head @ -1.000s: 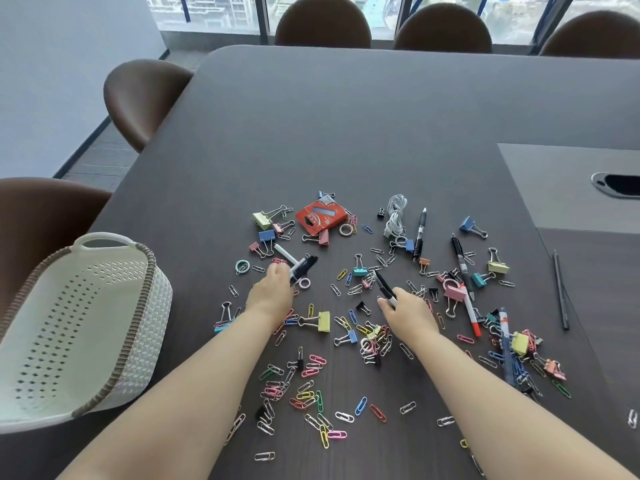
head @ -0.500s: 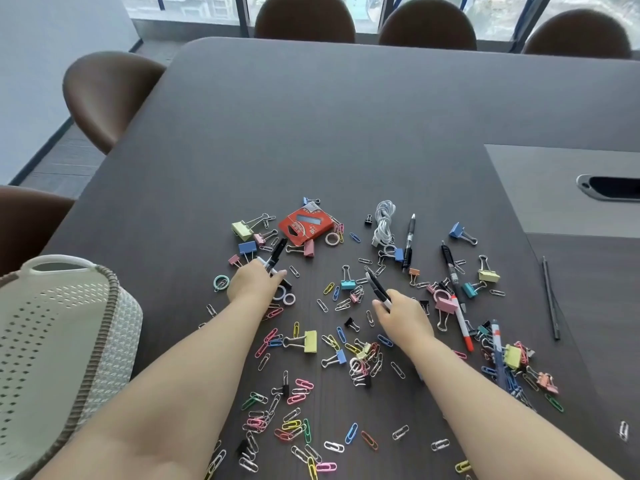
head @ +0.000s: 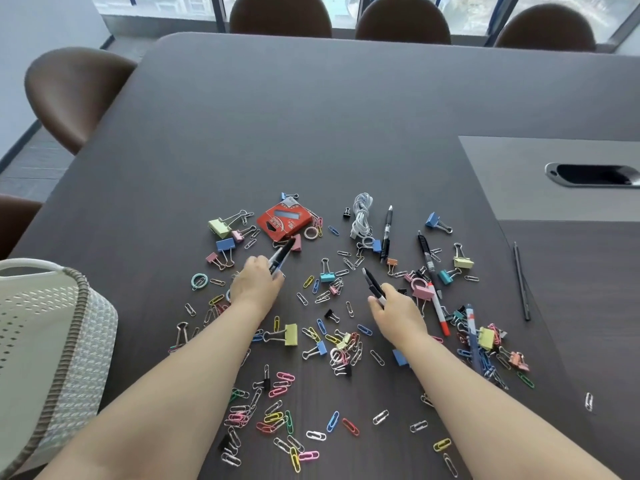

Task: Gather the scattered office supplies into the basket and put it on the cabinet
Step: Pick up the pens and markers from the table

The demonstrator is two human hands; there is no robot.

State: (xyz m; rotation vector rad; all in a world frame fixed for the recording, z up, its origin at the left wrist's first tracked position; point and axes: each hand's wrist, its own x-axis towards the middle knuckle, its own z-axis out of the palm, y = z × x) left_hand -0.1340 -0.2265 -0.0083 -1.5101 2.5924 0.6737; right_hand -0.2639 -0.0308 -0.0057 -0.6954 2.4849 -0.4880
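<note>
Several paper clips, binder clips and pens lie scattered on the dark table (head: 346,116). My left hand (head: 254,284) is closed around a black pen (head: 284,253) that points up toward a red staple box (head: 284,219). My right hand (head: 394,311) grips another black pen (head: 372,284) whose tip points up and left. A white perforated basket (head: 52,341) with a braided rim stands at the left edge, well left of both hands. A coiled white cable (head: 362,214) lies beyond my right hand.
More pens (head: 427,258) and a red-tipped marker (head: 438,310) lie right of my right hand. A thin dark pencil (head: 520,280) rests far right. A grey panel with a cable slot (head: 592,174) sits at the back right. Brown chairs (head: 74,91) surround the table.
My left hand lifted a black pen off the table and turned it to point away from me. My right hand kept its pen and shifted slightly. The view panned, so the basket slid left.
</note>
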